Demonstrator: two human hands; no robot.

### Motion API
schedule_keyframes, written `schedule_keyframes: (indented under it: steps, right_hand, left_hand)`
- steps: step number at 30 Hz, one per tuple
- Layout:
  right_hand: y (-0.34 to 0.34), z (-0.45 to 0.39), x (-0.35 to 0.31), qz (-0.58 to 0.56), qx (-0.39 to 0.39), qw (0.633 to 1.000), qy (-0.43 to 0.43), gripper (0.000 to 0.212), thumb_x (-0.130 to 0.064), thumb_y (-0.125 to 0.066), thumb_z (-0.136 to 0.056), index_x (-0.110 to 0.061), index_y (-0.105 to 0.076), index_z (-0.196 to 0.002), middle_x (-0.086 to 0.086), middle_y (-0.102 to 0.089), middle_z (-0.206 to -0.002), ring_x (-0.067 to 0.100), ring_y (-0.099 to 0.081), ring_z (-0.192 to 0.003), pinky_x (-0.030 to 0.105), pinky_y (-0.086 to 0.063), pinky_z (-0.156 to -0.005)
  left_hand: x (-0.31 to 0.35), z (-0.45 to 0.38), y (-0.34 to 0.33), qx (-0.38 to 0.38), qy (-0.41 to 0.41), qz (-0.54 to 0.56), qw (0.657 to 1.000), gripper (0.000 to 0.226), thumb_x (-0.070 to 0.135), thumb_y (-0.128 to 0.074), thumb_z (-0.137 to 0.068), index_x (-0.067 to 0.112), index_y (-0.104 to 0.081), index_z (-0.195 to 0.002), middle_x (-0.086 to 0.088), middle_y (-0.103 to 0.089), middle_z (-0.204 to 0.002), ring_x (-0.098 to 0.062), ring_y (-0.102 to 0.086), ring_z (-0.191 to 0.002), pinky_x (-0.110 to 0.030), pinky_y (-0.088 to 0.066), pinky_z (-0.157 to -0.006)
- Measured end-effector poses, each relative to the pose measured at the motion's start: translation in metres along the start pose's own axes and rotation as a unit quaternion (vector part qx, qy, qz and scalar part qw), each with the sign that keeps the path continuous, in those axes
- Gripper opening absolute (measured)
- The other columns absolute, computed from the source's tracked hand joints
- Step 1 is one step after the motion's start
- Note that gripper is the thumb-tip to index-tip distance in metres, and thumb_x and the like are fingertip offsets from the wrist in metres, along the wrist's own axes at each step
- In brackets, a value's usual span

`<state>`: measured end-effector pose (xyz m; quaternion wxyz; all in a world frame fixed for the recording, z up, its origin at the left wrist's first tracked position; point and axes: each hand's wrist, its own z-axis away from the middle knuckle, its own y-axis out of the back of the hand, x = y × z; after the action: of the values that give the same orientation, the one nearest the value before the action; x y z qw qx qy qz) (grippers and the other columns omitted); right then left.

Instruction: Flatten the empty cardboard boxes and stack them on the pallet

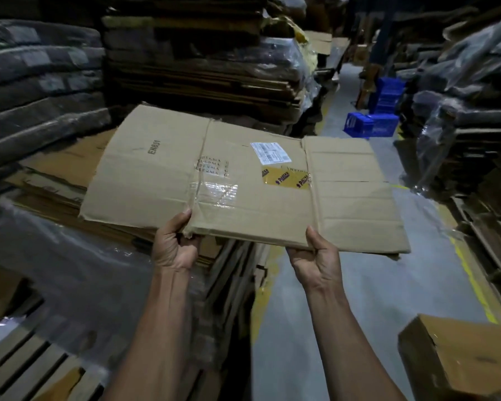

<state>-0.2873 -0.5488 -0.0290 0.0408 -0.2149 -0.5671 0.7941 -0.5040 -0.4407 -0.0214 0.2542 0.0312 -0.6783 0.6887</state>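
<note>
Your left hand (175, 244) and right hand (315, 256) each pinch the near edge of the flattened box (243, 180), thumbs on top, fingers under; you hold it level, likely to slide it onto the stack of flat cardboard (61, 180) at left (pallet hidden beneath); another box (460, 357) sits unflattened at lower right.
</note>
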Motion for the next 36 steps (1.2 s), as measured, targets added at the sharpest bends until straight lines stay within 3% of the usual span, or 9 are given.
schedule_keyframes:
  steps: [4, 7, 11, 13, 16, 19, 23, 27, 36]
  right_hand:
    - [-0.019, -0.054, 0.034, 0.025, 0.009, 0.998, -0.057, 0.038, 0.002, -0.060, -0.075, -0.001, -0.063, -0.113, 0.018, -0.075, -0.095, 0.033, -0.074, -0.083, 0.054, -0.060, -0.071]
    - [-0.022, -0.101, 0.061, 0.082, 0.040, 0.990, -0.110, 0.019, 0.000, -0.054, -0.094, -0.001, -0.063, -0.111, 0.018, -0.074, -0.095, 0.032, -0.071, -0.089, 0.053, -0.059, -0.079]
    - [-0.032, -0.178, 0.093, 0.183, 0.112, 0.959, -0.186, 0.017, -0.006, -0.050, -0.103, -0.004, -0.061, -0.116, 0.015, -0.065, -0.108, 0.032, -0.062, -0.114, 0.048, -0.051, -0.088]
    - [-0.035, -0.222, 0.103, 0.243, 0.133, 0.940, -0.200, 0.020, -0.004, -0.049, -0.103, -0.006, -0.059, -0.119, 0.013, -0.063, -0.112, 0.030, -0.066, -0.102, 0.045, -0.051, -0.077]
    - [-0.040, -0.295, 0.109, 0.294, 0.119, 0.926, -0.205, 0.032, 0.000, -0.051, -0.099, 0.002, -0.056, -0.130, 0.016, -0.066, -0.119, 0.029, -0.065, -0.080, 0.046, -0.056, -0.058]
    - [-0.056, -0.349, 0.109, 0.311, 0.082, 0.920, -0.224, 0.038, 0.002, -0.051, -0.099, 0.000, -0.054, -0.136, 0.019, -0.065, -0.125, 0.031, -0.065, -0.082, 0.041, -0.055, -0.039]
    - [-0.077, -0.402, 0.114, 0.353, 0.051, 0.902, -0.243, 0.036, 0.004, -0.053, -0.097, 0.002, -0.054, -0.133, 0.022, -0.066, -0.120, 0.035, -0.067, -0.086, 0.042, -0.055, -0.042]
    - [-0.100, -0.438, 0.125, 0.399, 0.028, 0.876, -0.270, 0.027, 0.002, -0.056, -0.096, 0.000, -0.058, -0.124, 0.024, -0.067, -0.112, 0.037, -0.068, -0.087, 0.047, -0.057, -0.049]
    - [-0.128, -0.482, 0.172, 0.431, 0.025, 0.862, -0.267, 0.025, -0.012, -0.065, -0.094, -0.009, -0.063, -0.119, 0.016, -0.073, -0.106, 0.033, -0.073, -0.089, 0.050, -0.059, -0.060]
  left_hand:
    - [0.028, -0.013, 0.008, 0.026, -0.046, 0.016, 0.998, 0.065, -0.011, -0.095, -0.016, -0.007, -0.077, -0.079, -0.020, -0.075, -0.092, -0.032, -0.074, -0.085, -0.045, -0.060, -0.076]
    - [0.033, -0.036, 0.031, 0.105, -0.081, 0.047, 0.990, 0.011, -0.013, -0.078, -0.066, -0.002, -0.077, -0.067, -0.015, -0.076, -0.083, -0.027, -0.075, -0.076, -0.041, -0.062, -0.071]
    - [0.022, -0.075, 0.083, 0.241, -0.061, 0.087, 0.965, 0.028, -0.014, -0.069, -0.075, 0.006, -0.073, -0.094, -0.006, -0.071, -0.095, -0.009, -0.069, -0.083, -0.024, -0.054, -0.093]
    - [0.012, -0.098, 0.102, 0.278, -0.081, 0.135, 0.948, 0.022, -0.008, -0.058, -0.090, 0.011, -0.065, -0.100, 0.000, -0.071, -0.084, -0.004, -0.067, -0.076, -0.017, -0.056, -0.075]
    - [-0.002, -0.142, 0.102, 0.373, -0.100, 0.066, 0.920, 0.016, 0.001, -0.049, -0.100, 0.000, -0.061, -0.089, -0.015, -0.071, -0.072, -0.022, -0.066, -0.072, -0.036, -0.055, -0.081]
    - [-0.007, -0.184, 0.093, 0.377, -0.135, 0.077, 0.913, 0.011, -0.004, -0.049, -0.098, -0.006, -0.059, -0.095, -0.021, -0.066, -0.103, -0.029, -0.064, -0.087, -0.042, -0.049, -0.100]
    - [-0.006, -0.217, 0.081, 0.391, -0.182, 0.096, 0.897, 0.011, -0.008, -0.055, -0.093, -0.009, -0.059, -0.103, -0.024, -0.060, -0.125, -0.034, -0.062, -0.113, -0.044, -0.046, -0.106]
    - [-0.009, -0.237, 0.078, 0.387, -0.216, 0.118, 0.888, 0.029, -0.010, -0.055, -0.091, -0.010, -0.055, -0.121, -0.026, -0.061, -0.121, -0.035, -0.063, -0.109, -0.042, -0.049, -0.101]
    - [0.014, -0.265, 0.087, 0.408, -0.234, 0.071, 0.880, 0.006, -0.010, -0.059, -0.091, -0.006, -0.059, -0.094, -0.022, -0.066, -0.100, -0.028, -0.067, -0.087, -0.039, -0.052, -0.096]
